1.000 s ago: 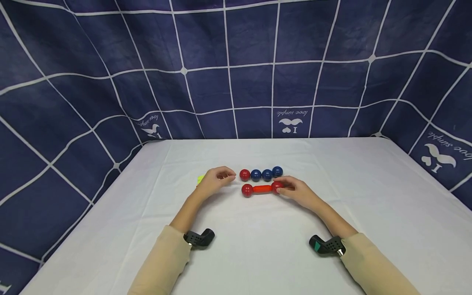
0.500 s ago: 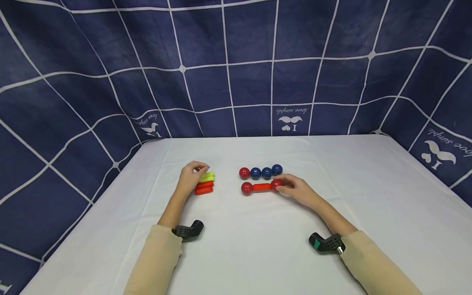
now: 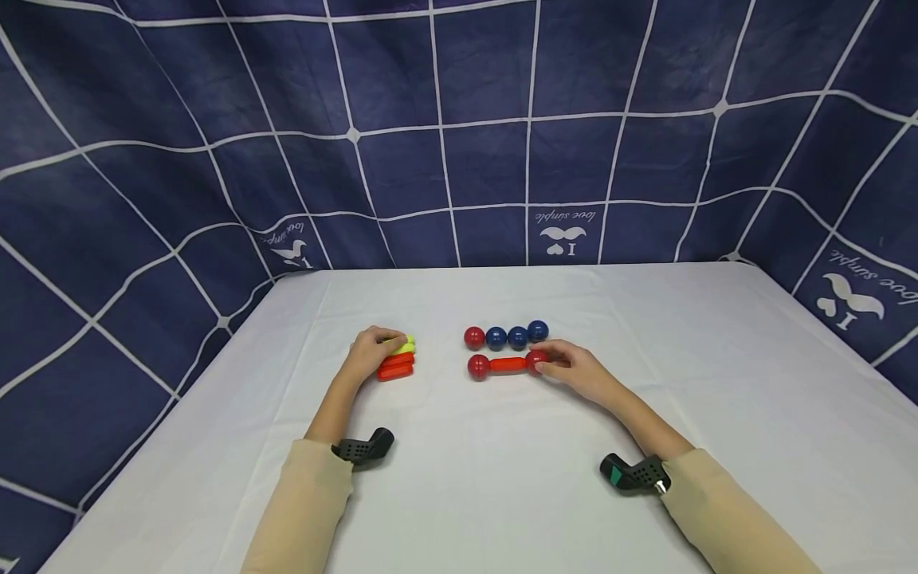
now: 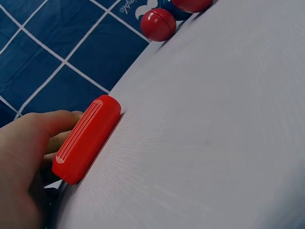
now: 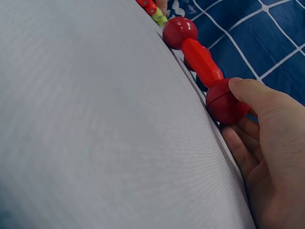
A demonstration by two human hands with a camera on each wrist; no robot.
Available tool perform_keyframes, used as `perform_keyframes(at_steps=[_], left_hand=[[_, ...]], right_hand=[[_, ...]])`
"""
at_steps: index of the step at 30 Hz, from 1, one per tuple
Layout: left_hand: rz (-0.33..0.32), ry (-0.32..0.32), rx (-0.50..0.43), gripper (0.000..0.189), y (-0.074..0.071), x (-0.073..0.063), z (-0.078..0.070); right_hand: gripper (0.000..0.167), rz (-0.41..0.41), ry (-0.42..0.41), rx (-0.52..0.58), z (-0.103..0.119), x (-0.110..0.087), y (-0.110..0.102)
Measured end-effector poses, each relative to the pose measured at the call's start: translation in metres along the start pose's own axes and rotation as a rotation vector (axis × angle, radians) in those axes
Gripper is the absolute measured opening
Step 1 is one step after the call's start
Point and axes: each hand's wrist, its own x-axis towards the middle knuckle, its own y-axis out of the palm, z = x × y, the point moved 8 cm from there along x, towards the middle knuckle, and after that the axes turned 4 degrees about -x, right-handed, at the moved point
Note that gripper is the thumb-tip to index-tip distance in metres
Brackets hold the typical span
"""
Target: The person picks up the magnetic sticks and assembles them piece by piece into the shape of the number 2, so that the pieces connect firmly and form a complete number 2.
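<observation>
In the head view my right hand (image 3: 579, 372) holds the red ball (image 3: 535, 361) at the right end of a dumbbell-like piece. An orange-red rod (image 3: 508, 364) joins that ball to another red ball (image 3: 478, 367); the right wrist view shows my thumb (image 5: 250, 90) on the end ball. Over on the left, my left hand (image 3: 369, 353) pinches the far yellow rod (image 3: 410, 340) of a small group, its fingers covering part of it. A second yellow rod (image 3: 406, 348) and two red rods (image 3: 395, 372) lie alongside, nearer the person. One red rod (image 4: 88, 138) hides some fingers in the left wrist view.
Behind the joined piece stands a row of loose balls: a red ball (image 3: 474, 338) and several blue balls (image 3: 517, 338). White cloth (image 3: 488, 478) covers the table. A dark blue curtain (image 3: 488, 167) with white lines hangs along the back and sides.
My left hand has gone from beside the joined piece left to the rods, then lowered onto the yellow ones. The right hand keeps its hold on the red ball.
</observation>
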Motion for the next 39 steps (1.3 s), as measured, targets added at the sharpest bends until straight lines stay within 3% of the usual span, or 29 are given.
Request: perform_keyframes(at_steps=[5, 10, 14, 18, 24, 30, 34, 39], left_hand=[[-0.009, -0.024, -0.094, 0.038, -0.001, 0.0, 0.002], [-0.104, -0.004, -0.166, 0.037, -0.007, -0.002, -0.005], [-0.187, 0.051, -0.214, 0.034, -0.006, -0.003, -0.023], [-0.184, 0.087, -0.251, 0.035, 0.009, -0.009, -0.049], [-0.07, 0.073, -0.38, 0.03, 0.049, -0.023, -0.085], [0.15, -0.016, -0.55, 0.033, 0.088, -0.04, -0.103], [0.244, -0.074, -0.55, 0.033, 0.106, -0.052, -0.111], [0.332, -0.08, -0.545, 0.03, 0.126, -0.066, -0.118]], right_hand=[[0.042, 0.0, -0.008, -0.01, 0.001, -0.001, 0.0], [0.041, -0.005, -0.02, -0.011, 0.001, -0.001, 0.0], [0.041, -0.006, -0.021, -0.01, 0.0, -0.001, 0.0], [0.041, -0.007, -0.022, -0.012, 0.001, -0.001, 0.0], [0.041, -0.008, -0.016, -0.008, 0.001, -0.001, 0.0], [0.041, -0.01, -0.011, -0.013, -0.001, 0.0, 0.001], [0.041, -0.016, -0.017, -0.017, -0.002, 0.0, 0.001], [0.04, -0.021, -0.033, -0.007, -0.001, 0.0, 0.001]])
